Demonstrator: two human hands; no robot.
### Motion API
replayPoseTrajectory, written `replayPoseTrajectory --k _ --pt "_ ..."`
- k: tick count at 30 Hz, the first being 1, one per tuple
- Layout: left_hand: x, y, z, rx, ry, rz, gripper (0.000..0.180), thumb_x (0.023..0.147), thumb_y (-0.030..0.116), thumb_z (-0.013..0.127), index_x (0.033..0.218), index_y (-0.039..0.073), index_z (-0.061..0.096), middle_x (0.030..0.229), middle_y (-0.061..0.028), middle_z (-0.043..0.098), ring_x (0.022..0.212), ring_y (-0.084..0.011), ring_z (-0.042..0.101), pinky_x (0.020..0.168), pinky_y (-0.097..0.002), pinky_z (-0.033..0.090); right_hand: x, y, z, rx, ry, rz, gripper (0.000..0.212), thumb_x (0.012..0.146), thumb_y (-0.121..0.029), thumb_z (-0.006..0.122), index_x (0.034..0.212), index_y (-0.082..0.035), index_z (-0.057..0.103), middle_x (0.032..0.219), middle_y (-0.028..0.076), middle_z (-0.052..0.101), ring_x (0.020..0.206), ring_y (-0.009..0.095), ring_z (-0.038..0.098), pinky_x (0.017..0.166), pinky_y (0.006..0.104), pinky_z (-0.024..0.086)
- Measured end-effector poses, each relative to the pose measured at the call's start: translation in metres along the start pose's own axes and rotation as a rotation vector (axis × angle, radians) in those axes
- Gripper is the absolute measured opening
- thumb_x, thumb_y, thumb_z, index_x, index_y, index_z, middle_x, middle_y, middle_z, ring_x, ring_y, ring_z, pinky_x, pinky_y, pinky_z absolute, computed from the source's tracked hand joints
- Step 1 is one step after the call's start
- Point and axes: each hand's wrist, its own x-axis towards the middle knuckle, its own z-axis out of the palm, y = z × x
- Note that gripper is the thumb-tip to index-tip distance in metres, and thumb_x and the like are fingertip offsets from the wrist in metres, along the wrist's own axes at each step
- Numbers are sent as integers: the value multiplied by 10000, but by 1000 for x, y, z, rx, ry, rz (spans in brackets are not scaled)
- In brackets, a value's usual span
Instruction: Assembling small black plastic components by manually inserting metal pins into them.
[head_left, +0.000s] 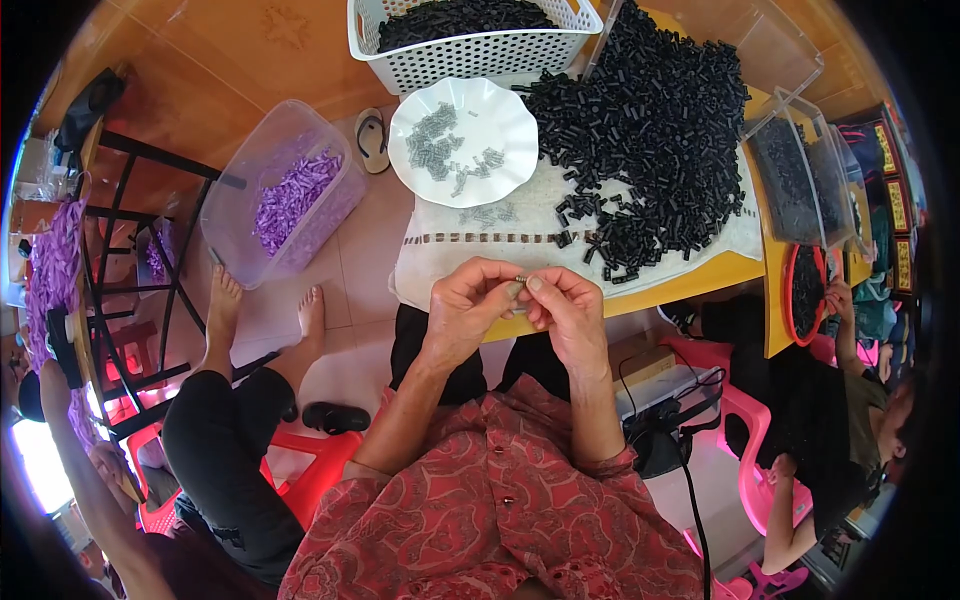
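Note:
My left hand [466,308] and my right hand [570,318] meet at the table's near edge, thumbs and fingertips pinched together. Between them is a small metal spring [520,280], mostly covered by the fingers. Just beyond, a white scalloped plate [505,125] carries a scatter of small silvery springs [432,143]. A few more springs [488,214] lie on the white cloth [450,262] below the plate. To the right of the plate spreads a large heap of short black plastic pieces [650,140], its near end close to my right hand.
A white perforated basket [480,62] of black pieces stands at the back. Clear bins [800,170] sit at the right. On the floor at left is a clear tub [335,200] with purple pieces. People sit on both sides, on a red chair [310,470] and a pink chair [755,450].

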Motion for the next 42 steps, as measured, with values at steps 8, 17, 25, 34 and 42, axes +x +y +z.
replayPoseTrajectory --k 8,17,25,34,42 --pt "-1 -4 -1 -80 -10 -20 145 886 12 591 1021 -22 634 852 -39 653 724 -74 598 627 -209 502 0 2 -1 162 -60 27 161 903 -157 605 881 -5 652 740 7 636 571 31 505 500 166 375" --pt "-2 -3 -2 -76 -21 -11 132 882 -1 587 1001 -19 640 846 -43 654 710 -76 599 628 -202 501 -1 5 -2 220 -86 55 162 903 -148 600 893 6 650 751 20 645 570 38 512 500 169 385" --pt "-4 1 1 -114 -9 2 135 868 -12 605 996 -24 649 825 -57 649 693 -92 585 621 -218 488 -1 3 -1 284 -98 90 173 902 -152 597 876 13 642 749 33 645 565 49 517 496 173 392" --pt "-4 2 0 -103 -5 23 120 870 -7 606 982 -33 643 814 -57 647 676 -92 584 612 -221 487 -4 4 2 225 -92 18 184 912 -190 604 866 -14 633 752 24 635 569 47 515 500 169 393" --pt "-4 -1 -1 -109 -10 -19 127 867 9 621 988 -22 645 802 -51 645 663 -93 590 611 -220 494 -5 7 8 220 -45 -4 213 920 -209 602 825 -20 623 691 10 603 536 44 486 472 177 367"
